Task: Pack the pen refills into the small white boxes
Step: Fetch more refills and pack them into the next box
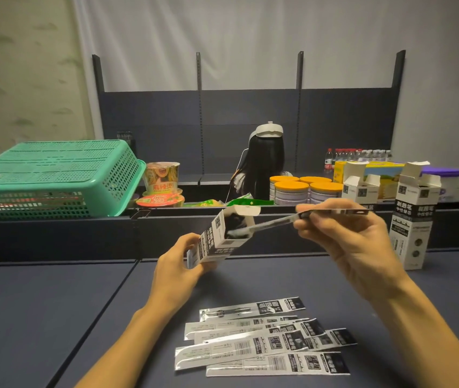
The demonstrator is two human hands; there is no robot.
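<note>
A person feeds a packaged pen refill point(278, 219) into a small white box point(217, 239) held tilted above the dark tabletop point(55, 317), the loading step of the packing job under way. The left hand point(178, 264) wraps the lower body of the box, its grip closed around the carton with the open mouth and raised flaps turned toward the other hand. The right hand point(343, 236) pinches the far end of the refill between thumb and fingers, so that the free tip sits just inside the box mouth while most of the sleeve remains outside, between the two grips. Below both hands, nearer the person, a loose fan of further refill packets point(262, 337) lies flat on the tabletop, awaiting their turn. Beyond the right hand's grip, two more open boxes point(416, 214) stand upright with their flaps up; whether they hold anything cannot be told. The next move appears to call for pushing the refill lengthwise along the box's axis until it seats fully, with the left hand holding the carton steady so the thin sleeve does not buckle or catch on a flap. Beyond the tabletop, an overturned green basket point(55, 175), instant noodle cups point(162, 177) and orange-lidded tins point(304, 189) line a shelf.
</note>
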